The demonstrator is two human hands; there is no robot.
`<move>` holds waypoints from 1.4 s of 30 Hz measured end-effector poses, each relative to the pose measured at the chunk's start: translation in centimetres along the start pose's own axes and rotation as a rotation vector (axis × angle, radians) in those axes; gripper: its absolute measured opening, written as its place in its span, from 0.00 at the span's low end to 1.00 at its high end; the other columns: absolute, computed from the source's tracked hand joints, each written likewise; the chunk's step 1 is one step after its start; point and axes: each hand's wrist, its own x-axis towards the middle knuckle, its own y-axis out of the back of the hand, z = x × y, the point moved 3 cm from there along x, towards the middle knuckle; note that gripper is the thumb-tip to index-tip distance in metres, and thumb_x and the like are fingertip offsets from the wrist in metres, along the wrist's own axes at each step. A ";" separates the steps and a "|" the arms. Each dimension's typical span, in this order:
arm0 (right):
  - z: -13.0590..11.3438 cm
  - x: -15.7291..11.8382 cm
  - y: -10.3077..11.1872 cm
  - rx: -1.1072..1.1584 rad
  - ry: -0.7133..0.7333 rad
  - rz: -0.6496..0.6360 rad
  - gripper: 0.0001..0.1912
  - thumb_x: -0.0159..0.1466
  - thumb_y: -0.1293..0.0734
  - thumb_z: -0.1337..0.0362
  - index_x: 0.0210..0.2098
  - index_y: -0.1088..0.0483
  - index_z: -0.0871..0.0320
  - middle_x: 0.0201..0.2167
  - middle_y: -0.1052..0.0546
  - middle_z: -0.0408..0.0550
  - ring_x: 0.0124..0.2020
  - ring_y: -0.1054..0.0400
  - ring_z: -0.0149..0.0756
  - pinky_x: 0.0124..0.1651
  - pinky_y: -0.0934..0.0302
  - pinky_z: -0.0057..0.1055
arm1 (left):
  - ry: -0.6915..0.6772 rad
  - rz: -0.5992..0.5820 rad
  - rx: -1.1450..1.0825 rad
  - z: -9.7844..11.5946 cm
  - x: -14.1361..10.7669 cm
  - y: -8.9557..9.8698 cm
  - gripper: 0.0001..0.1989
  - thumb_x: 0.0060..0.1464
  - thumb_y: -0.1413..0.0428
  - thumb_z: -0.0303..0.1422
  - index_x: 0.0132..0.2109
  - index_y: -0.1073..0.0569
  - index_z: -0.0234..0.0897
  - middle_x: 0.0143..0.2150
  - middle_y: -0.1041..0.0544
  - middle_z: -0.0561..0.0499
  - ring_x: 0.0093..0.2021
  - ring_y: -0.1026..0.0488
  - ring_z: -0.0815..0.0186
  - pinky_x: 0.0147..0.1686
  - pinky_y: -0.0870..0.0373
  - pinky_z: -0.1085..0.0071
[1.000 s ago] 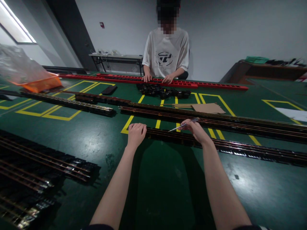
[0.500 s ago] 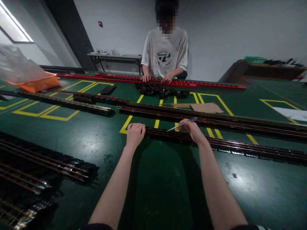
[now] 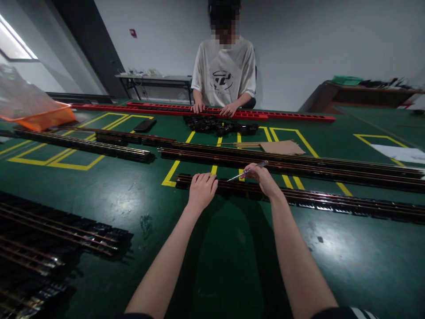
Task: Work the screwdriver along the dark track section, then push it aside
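Left hand (image 3: pixel 202 192): now farther right, curled over the near black strip (image 3: pixel 308 199), grip unclear; the strip's left end shows.
Right hand (image 3: pixel 261 178): clasps a screwdriver (image 3: pixel 261 165), tip by the strip, contact unclear.
Black strip: on the green table (image 3: pixel 229 261), seemingly steadied nearer the tip.

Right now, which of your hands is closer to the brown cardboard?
Right: the right hand is this side of the cardboard, slightly left; the left hand is also this side but farther left.

The screwdriver shaft (image 3: pixel 238 175) looks like shiny metal. The black strip (image 3: pixel 325 201) looks glossy, the bench (image 3: pixel 113 195) is smooth and shiny, and the cardboard (image 3: pixel 281 147) looks matt.
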 end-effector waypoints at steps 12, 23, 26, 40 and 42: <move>-0.8 0.1 -1.9 -0.044 0.088 -0.066 0.12 0.60 0.37 0.55 0.29 0.30 0.57 0.26 0.23 0.45 0.32 0.28 0.37 0.42 0.39 0.34 | 0.097 -0.031 0.047 -1.7 0.2 0.8 0.18 0.63 0.59 0.36 0.42 0.26 0.37 0.41 0.23 0.46 0.43 0.29 0.58 0.47 0.41 0.60; -1.6 -0.1 -5.3 -0.040 0.105 -0.173 0.14 0.59 0.35 0.51 0.32 0.30 0.56 0.30 0.21 0.46 0.33 0.27 0.36 0.44 0.37 0.36 | 0.240 0.017 0.074 -5.6 -0.3 2.1 0.16 0.62 0.58 0.34 0.40 0.25 0.38 0.40 0.22 0.48 0.43 0.28 0.59 0.49 0.41 0.61; -1.5 -0.1 -5.1 -0.056 0.098 -0.166 0.14 0.60 0.36 0.52 0.32 0.30 0.57 0.30 0.21 0.46 0.33 0.27 0.35 0.44 0.38 0.36 | 0.243 0.018 0.076 -6.0 -0.5 2.1 0.16 0.62 0.58 0.34 0.39 0.25 0.38 0.40 0.22 0.48 0.43 0.28 0.59 0.49 0.41 0.61; -1.0 0.0 -2.6 -0.083 0.066 -0.109 0.12 0.60 0.38 0.56 0.31 0.29 0.57 0.27 0.21 0.45 0.34 0.27 0.38 0.43 0.40 0.36 | 0.218 0.072 0.069 -5.6 -0.6 1.8 0.16 0.62 0.58 0.32 0.39 0.25 0.37 0.41 0.21 0.47 0.43 0.27 0.59 0.50 0.40 0.59; -1.0 0.0 -2.3 -0.079 0.047 -0.096 0.11 0.59 0.38 0.56 0.30 0.29 0.57 0.27 0.21 0.45 0.34 0.27 0.38 0.43 0.40 0.36 | 0.205 0.097 0.057 -4.9 -0.6 1.6 0.16 0.62 0.58 0.31 0.39 0.25 0.37 0.41 0.21 0.47 0.44 0.27 0.59 0.51 0.41 0.59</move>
